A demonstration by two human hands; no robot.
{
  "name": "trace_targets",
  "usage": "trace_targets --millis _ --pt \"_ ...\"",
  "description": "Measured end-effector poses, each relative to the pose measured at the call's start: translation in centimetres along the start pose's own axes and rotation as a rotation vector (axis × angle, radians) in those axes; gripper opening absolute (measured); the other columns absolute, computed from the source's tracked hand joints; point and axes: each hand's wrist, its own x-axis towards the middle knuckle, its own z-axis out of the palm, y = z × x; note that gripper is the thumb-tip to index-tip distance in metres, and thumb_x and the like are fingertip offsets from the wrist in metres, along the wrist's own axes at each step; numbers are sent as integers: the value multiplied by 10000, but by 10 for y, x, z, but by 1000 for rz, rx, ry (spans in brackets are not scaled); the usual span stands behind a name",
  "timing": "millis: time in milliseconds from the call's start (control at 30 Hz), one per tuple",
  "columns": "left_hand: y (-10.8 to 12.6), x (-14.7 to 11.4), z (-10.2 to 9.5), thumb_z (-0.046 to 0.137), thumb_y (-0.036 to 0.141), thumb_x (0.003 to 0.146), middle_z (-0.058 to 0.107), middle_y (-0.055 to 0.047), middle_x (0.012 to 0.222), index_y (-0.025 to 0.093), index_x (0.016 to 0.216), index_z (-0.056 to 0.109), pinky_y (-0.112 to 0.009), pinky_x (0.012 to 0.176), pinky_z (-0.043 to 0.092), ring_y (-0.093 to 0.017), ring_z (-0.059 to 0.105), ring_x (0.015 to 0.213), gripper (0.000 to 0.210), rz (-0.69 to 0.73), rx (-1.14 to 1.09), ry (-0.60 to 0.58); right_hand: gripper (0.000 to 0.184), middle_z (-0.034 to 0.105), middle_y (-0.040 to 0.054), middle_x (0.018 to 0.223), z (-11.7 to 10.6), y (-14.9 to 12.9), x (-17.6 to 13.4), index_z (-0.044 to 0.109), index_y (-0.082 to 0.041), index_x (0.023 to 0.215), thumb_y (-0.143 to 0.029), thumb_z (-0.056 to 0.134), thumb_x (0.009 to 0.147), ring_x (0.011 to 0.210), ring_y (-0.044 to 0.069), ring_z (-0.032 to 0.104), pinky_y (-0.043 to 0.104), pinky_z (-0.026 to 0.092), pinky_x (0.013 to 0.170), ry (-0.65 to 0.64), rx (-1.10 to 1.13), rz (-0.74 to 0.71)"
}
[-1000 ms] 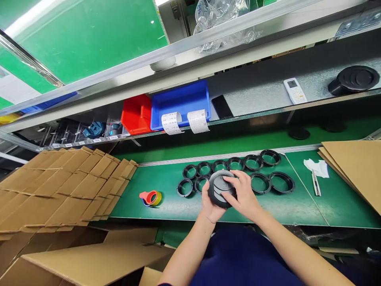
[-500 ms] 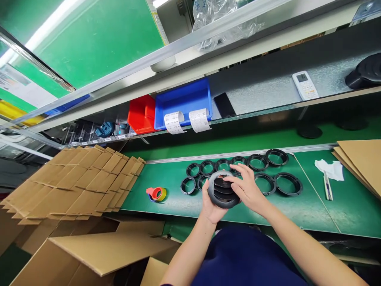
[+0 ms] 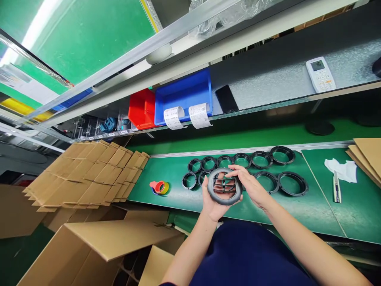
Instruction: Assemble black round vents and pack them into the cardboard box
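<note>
A long green table (image 3: 175, 198) has black rings (image 3: 278, 183) in two rows. The left hand (image 3: 212, 204) is wrapped around the round gray vent (image 3: 212, 188) from below, up above the table's front part. The right hand (image 3: 251, 184) has its fingers at the vent's top right edge; I can't tell if they pinch it. The vent is probably light, stiff and a bit slippery. Its fat rim looks best to hold, because the thin slats (image 3: 224, 185) might snap.
</note>
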Motion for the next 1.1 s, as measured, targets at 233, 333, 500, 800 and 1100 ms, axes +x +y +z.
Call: trace_targets --millis 233,333,500,800,1100 --pt "8 10 -8 550 661 857 635 -143 1212 183 1142 643 -459 913 510 -308 605 1094 564 78 -29 256 447 411 82 1491 13 26 -1 616 -300 1319 -516 392 998 1407 314 283 595 223 1178 -17 -413 -218" --pt "6 18 -17 510 546 924 700 -105 1028 141 1036 675 -327 841 532 -221 658 927 451 154 -15 461 568 341 131 1545 24 43 -7 562 -228 1378 -499 629 884 1447 353 190 607 148 1193 -143 -621 -279" --pt "-12 36 -31 568 493 910 704 -79 990 160 1034 667 -311 824 533 -224 659 916 369 -26 122 588 1146 14 165 1628 18 55 -11 119 -252 1580 -568 782 700 1486 378 41 586 209 1174 -296 -527 106" --pt "-7 49 -52 536 460 955 581 -137 1323 258 1404 438 -470 1067 449 -279 570 1216 502 -231 456 541 1007 330 223 1439 -119 127 -32 260 -152 1534 -549 704 722 1285 401 367 537 324 1079 503 -959 331" --pt "14 36 -99 503 226 961 593 -160 1328 122 1349 490 -396 1135 414 -269 580 1215 402 -271 454 764 986 267 253 1502 -191 197 -57 179 -156 1560 -646 578 804 1373 419 256 604 175 1105 373 -1371 464"
